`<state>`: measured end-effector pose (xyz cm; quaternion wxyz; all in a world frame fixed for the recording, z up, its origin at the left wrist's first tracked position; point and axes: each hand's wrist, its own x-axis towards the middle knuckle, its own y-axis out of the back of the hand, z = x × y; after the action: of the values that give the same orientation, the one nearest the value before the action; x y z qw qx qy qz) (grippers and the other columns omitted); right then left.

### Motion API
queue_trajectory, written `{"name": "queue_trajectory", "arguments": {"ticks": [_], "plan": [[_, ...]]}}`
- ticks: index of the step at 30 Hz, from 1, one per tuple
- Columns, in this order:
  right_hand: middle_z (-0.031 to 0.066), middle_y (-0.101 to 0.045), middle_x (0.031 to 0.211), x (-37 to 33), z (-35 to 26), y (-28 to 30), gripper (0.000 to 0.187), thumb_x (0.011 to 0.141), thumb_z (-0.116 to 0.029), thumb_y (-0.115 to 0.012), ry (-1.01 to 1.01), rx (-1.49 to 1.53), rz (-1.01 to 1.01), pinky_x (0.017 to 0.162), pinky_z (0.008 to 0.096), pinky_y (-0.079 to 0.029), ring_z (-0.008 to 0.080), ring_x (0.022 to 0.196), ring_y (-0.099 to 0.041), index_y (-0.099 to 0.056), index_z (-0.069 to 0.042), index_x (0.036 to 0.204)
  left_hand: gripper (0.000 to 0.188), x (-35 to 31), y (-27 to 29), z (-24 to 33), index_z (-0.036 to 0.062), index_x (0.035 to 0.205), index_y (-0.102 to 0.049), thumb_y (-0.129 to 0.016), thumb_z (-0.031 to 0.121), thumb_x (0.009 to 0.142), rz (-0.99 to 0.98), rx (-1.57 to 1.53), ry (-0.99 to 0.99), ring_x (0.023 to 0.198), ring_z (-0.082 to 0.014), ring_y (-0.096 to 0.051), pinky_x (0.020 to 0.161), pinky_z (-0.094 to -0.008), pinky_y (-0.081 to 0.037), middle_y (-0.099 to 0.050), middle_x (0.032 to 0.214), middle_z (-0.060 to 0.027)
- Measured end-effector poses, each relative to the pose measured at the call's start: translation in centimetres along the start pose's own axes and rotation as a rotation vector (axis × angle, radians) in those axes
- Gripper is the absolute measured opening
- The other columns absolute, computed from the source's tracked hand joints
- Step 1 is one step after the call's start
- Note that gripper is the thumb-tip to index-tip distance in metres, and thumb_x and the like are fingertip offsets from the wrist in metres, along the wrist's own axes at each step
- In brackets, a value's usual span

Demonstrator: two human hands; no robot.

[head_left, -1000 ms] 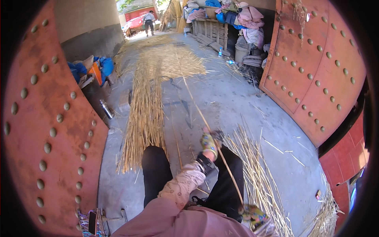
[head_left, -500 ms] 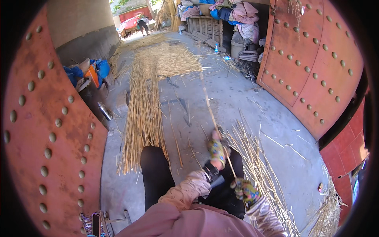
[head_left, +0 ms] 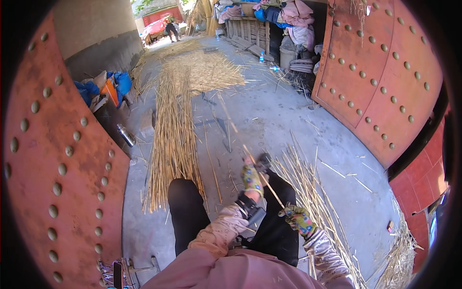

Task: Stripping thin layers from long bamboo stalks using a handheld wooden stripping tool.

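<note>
A long tan reed stalk runs slantwise in front of my right knee, its blurred far end pointing up the paved floor. My left hand, in a flowered glove, is closed around the stalk partway along. My right hand, gloved alike, pinches its near end. A dark grey thing, too blurred to name, shows just beyond my left hand. To the right of my right knee lies a loose spread of stalks. A thick row of stalks stretches away beyond my left knee.
Studded red doors stand on both sides. Farther off lies a wide straw layer. A metal flask and blue bags sit at left. Cloth bundles and a bucket are at back right. Another person bends far away.
The stalk's far end has swung to the left. My left hand has shifted left with it, while my right hand stays nearly in place on the near end.
</note>
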<state>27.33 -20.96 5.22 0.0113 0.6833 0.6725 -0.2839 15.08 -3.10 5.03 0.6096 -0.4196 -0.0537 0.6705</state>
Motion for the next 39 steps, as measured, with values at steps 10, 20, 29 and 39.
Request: {"name": "queue_trajectory", "arguments": {"ticks": [10, 20, 29, 39], "plan": [[0.0142, -0.056, 0.081, -1.8, 1.7, 1.9, 0.013, 0.077, -0.006, -0.05, -0.088, 0.17, -0.285, 0.042, 0.0143, -0.04, 0.0104, 0.06, -0.053, -0.054, 0.003, 0.086, 0.044, 6.3, 9.4, 23.0, 0.0117, 0.074, -0.048, -0.042, 0.055, 0.077, -0.062, -0.141, -0.52, 0.042, -0.0107, -0.036, 0.038, -0.0232, -0.028, -0.038, 0.053, 0.0025], [0.0129, -0.057, 0.08, -1.1, -1.5, 9.1, 0.013, 0.076, -0.004, -0.051, 0.155, -0.339, -0.405, 0.061, 0.0275, -0.046, 0.0197, 0.074, -0.056, -0.056, 0.0, 0.087, 0.04, 3.7, 18.6, 28.9, 0.016, 0.07, -0.047, -0.042, 0.056, 0.076, 0.392, -0.259, -0.745, 0.034, -0.0158, -0.036, 0.034, -0.0274, -0.03, -0.039, 0.045, -0.0013], [0.011, -0.058, 0.081, 3.2, -6.0, 10.5, 0.015, 0.075, -0.01, -0.054, 0.042, -0.367, -0.113, 0.059, 0.0252, -0.045, 0.017, 0.07, -0.056, -0.056, 0.0, 0.085, 0.044, 5.3, 22.4, 26.9, 0.0139, 0.079, -0.051, -0.04, 0.057, 0.076, 0.305, -0.156, -0.608, 0.044, -0.0143, -0.039, 0.038, -0.0282, -0.027, -0.046, 0.058, -0.0001], [0.009, -0.058, 0.08, 6.8, -1.3, 24.6, 0.016, 0.08, -0.012, -0.047, -0.012, -0.611, 0.315, 0.056, 0.0324, -0.045, 0.0182, 0.063, -0.056, -0.056, -0.002, 0.089, 0.035, 2.7, 28.2, 32.8, 0.0166, 0.064, -0.046, -0.046, 0.049, 0.078, 0.267, -0.517, -0.728, 0.038, -0.007, -0.037, 0.034, -0.0168, -0.032, -0.046, 0.054, 0.0029]]}}
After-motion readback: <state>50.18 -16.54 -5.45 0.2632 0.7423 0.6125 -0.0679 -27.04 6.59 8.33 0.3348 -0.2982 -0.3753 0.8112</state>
